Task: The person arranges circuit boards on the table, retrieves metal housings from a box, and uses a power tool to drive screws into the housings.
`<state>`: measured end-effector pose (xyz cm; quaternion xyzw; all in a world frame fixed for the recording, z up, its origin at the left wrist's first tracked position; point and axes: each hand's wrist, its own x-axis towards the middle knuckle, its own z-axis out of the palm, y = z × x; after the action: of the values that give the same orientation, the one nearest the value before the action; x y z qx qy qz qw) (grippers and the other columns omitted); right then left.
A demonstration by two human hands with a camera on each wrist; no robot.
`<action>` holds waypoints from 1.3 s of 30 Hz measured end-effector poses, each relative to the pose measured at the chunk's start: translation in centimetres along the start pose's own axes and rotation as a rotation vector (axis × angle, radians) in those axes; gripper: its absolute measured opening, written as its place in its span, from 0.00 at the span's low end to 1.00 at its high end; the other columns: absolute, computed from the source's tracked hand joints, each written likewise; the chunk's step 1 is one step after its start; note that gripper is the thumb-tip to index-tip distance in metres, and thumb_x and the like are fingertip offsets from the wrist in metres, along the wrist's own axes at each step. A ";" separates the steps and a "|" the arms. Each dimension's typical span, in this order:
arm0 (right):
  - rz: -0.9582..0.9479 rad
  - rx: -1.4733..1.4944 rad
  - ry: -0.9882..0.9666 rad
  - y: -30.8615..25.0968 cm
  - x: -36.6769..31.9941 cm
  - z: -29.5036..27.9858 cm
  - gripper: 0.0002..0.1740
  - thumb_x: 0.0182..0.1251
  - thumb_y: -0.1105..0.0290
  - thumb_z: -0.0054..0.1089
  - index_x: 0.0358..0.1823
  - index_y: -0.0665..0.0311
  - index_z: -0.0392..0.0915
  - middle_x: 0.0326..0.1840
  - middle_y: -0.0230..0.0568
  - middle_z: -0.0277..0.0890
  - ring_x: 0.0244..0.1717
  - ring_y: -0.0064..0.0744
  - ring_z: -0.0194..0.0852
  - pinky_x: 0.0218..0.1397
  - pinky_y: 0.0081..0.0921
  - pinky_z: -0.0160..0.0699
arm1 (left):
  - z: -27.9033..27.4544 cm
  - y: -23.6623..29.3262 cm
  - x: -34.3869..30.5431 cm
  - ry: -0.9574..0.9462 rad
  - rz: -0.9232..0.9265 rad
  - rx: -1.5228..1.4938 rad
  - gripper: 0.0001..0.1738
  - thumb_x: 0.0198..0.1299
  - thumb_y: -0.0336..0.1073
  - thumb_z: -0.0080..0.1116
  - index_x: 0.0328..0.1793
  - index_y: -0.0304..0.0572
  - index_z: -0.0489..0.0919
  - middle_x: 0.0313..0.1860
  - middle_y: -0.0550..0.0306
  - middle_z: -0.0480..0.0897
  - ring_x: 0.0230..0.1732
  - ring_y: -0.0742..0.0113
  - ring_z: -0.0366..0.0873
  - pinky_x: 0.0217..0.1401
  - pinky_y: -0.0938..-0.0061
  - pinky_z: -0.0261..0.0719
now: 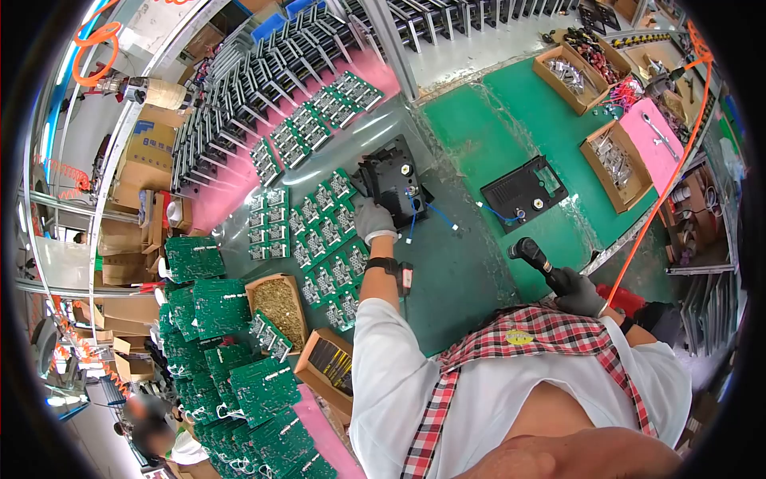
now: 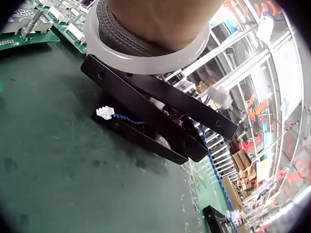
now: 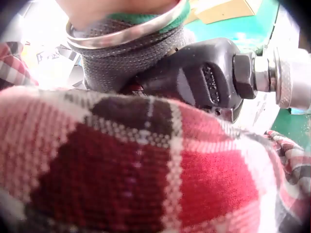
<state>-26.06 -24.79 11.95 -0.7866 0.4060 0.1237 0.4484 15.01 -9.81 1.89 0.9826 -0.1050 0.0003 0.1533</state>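
My gloved left hand [image 1: 373, 219] grips the near left edge of a black panel [image 1: 400, 180] that carries a round metal fitting and blue wires. In the left wrist view, black flanged panels [image 2: 141, 104] overlap at an angle over the green mat, and a white connector [image 2: 105, 112] on a blue twisted wire sticks out; the fingers are hidden there. My dark-gloved right hand [image 1: 581, 295] holds a black air wrench [image 1: 536, 257] with an angled head, close to my apron. The right wrist view shows its black body [image 3: 204, 73] and metal hose fitting [image 3: 291, 77].
Another black panel [image 1: 524, 194] with a blue wire lies to the right. Cardboard boxes of metal parts [image 1: 618, 166] stand beyond it. Green circuit boards [image 1: 323, 223] lie left of my hand, more are stacked nearer. An orange hose [image 1: 656, 209] crosses the right side.
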 end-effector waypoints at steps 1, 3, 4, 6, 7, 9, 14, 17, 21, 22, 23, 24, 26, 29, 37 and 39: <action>-0.004 -0.005 -0.004 -0.1 0.1 -0.1 0.26 0.41 0.68 0.58 0.47 0.60 0.67 0.34 0.53 0.74 0.39 0.50 0.75 0.39 0.36 0.72 | -0.4 0.2 -0.1 -0.042 -0.001 0.039 0.11 0.55 0.37 0.47 0.42 0.47 0.78 0.46 0.48 0.77 0.47 0.50 0.75 0.47 0.62 0.74; -0.007 -0.013 -0.014 -0.2 0.2 -0.3 0.26 0.41 0.67 0.58 0.47 0.61 0.67 0.34 0.54 0.74 0.39 0.50 0.75 0.40 0.37 0.72 | -1.1 0.4 0.0 -0.127 -0.045 0.001 0.12 0.56 0.37 0.47 0.42 0.44 0.78 0.45 0.46 0.77 0.46 0.50 0.75 0.46 0.61 0.74; -0.004 -0.019 -0.009 -0.1 0.3 -0.4 0.26 0.41 0.67 0.59 0.47 0.61 0.67 0.34 0.54 0.74 0.39 0.50 0.75 0.41 0.36 0.72 | -1.3 0.5 0.0 -0.171 -0.067 -0.015 0.12 0.56 0.37 0.47 0.42 0.43 0.77 0.44 0.46 0.77 0.46 0.50 0.76 0.46 0.61 0.75; -0.002 -0.032 -0.001 0.3 0.5 -0.4 0.28 0.40 0.67 0.59 0.48 0.61 0.66 0.35 0.53 0.74 0.40 0.49 0.75 0.42 0.36 0.72 | -1.6 0.9 0.1 -0.151 -0.088 -0.042 0.12 0.57 0.37 0.47 0.40 0.40 0.77 0.43 0.45 0.77 0.45 0.50 0.76 0.45 0.61 0.75; -0.015 -0.024 0.026 0.7 0.7 -0.3 0.29 0.40 0.67 0.60 0.49 0.61 0.66 0.35 0.53 0.74 0.40 0.49 0.75 0.42 0.36 0.72 | -1.9 1.0 0.0 -0.140 -0.099 -0.054 0.12 0.57 0.37 0.46 0.39 0.38 0.77 0.42 0.45 0.78 0.45 0.50 0.76 0.45 0.61 0.75; -0.039 -0.008 0.078 1.6 0.8 0.1 0.31 0.39 0.67 0.61 0.51 0.61 0.66 0.36 0.53 0.74 0.40 0.49 0.75 0.42 0.35 0.73 | -2.4 1.0 -0.4 -0.006 -0.003 0.015 0.13 0.56 0.38 0.48 0.36 0.36 0.78 0.39 0.46 0.78 0.43 0.50 0.77 0.45 0.60 0.74; 0.058 0.021 0.060 2.4 0.8 -0.2 0.34 0.38 0.66 0.62 0.52 0.62 0.65 0.37 0.54 0.74 0.41 0.49 0.75 0.43 0.35 0.72 | -2.9 0.3 0.0 -0.134 -0.027 0.012 0.14 0.55 0.40 0.50 0.38 0.37 0.79 0.40 0.44 0.79 0.43 0.48 0.76 0.46 0.60 0.74; 0.026 0.046 0.090 3.5 0.8 0.0 0.34 0.38 0.65 0.62 0.52 0.62 0.65 0.36 0.54 0.74 0.40 0.49 0.75 0.43 0.35 0.72 | -1.7 -0.5 1.0 -0.275 -0.042 0.001 0.15 0.55 0.40 0.52 0.43 0.38 0.77 0.43 0.41 0.78 0.45 0.47 0.76 0.48 0.60 0.73; 0.043 0.044 0.137 3.9 0.6 0.3 0.33 0.38 0.65 0.62 0.51 0.62 0.65 0.36 0.54 0.74 0.40 0.49 0.75 0.42 0.36 0.72 | -1.3 -0.8 0.8 -0.175 -0.012 0.001 0.16 0.55 0.40 0.52 0.46 0.38 0.74 0.42 0.41 0.78 0.44 0.47 0.76 0.47 0.60 0.73; 0.041 0.067 0.127 4.1 0.6 0.2 0.33 0.38 0.65 0.61 0.51 0.62 0.65 0.36 0.54 0.74 0.40 0.50 0.75 0.42 0.36 0.72 | -1.6 -0.3 0.4 -0.117 -0.009 0.010 0.16 0.55 0.39 0.52 0.46 0.38 0.73 0.40 0.42 0.78 0.42 0.46 0.76 0.46 0.59 0.73; 0.043 0.089 0.118 4.1 0.7 0.2 0.33 0.38 0.65 0.61 0.51 0.61 0.65 0.36 0.54 0.74 0.40 0.50 0.75 0.42 0.36 0.71 | -2.0 0.0 -0.1 0.029 0.099 -0.082 0.15 0.54 0.39 0.52 0.46 0.39 0.73 0.39 0.43 0.78 0.41 0.47 0.76 0.45 0.59 0.73; 0.049 0.113 0.113 4.1 0.6 0.0 0.33 0.38 0.65 0.61 0.52 0.61 0.65 0.36 0.54 0.74 0.40 0.50 0.75 0.42 0.36 0.71 | -2.7 0.6 -0.6 0.171 0.209 -0.178 0.15 0.54 0.39 0.52 0.45 0.39 0.73 0.38 0.44 0.77 0.40 0.47 0.76 0.44 0.59 0.73; 0.086 0.044 0.137 3.6 0.4 -0.5 0.31 0.39 0.65 0.61 0.51 0.60 0.66 0.36 0.54 0.74 0.40 0.51 0.74 0.42 0.38 0.71 | -4.4 3.1 -2.9 0.212 0.473 -0.360 0.13 0.54 0.38 0.51 0.44 0.40 0.73 0.37 0.47 0.77 0.39 0.48 0.76 0.42 0.59 0.73; 0.131 0.011 0.165 4.2 0.5 -1.3 0.29 0.40 0.65 0.60 0.48 0.59 0.66 0.35 0.53 0.74 0.39 0.52 0.74 0.41 0.40 0.71 | -5.0 9.0 -8.8 -0.070 0.876 -0.437 0.12 0.54 0.35 0.49 0.44 0.41 0.73 0.39 0.48 0.77 0.39 0.50 0.75 0.42 0.59 0.72; 0.140 -0.032 0.254 4.7 3.2 -3.9 0.27 0.40 0.64 0.58 0.47 0.61 0.67 0.34 0.55 0.75 0.39 0.52 0.74 0.40 0.40 0.72 | 6.3 19.5 -8.5 -0.495 0.654 0.196 0.20 0.58 0.42 0.47 0.55 0.44 0.70 0.50 0.47 0.76 0.49 0.50 0.75 0.49 0.61 0.75; 0.144 -0.047 0.248 4.0 4.1 -4.2 0.27 0.41 0.64 0.57 0.47 0.61 0.67 0.34 0.56 0.74 0.38 0.53 0.74 0.40 0.40 0.72 | 5.0 20.5 -9.6 -0.643 0.603 0.351 0.19 0.58 0.44 0.46 0.53 0.46 0.72 0.51 0.48 0.75 0.50 0.50 0.75 0.48 0.59 0.75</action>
<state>-27.14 -31.41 9.61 -0.7750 0.5105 0.0669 0.3663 1.21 -28.41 2.97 0.8696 -0.4261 -0.2416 -0.0620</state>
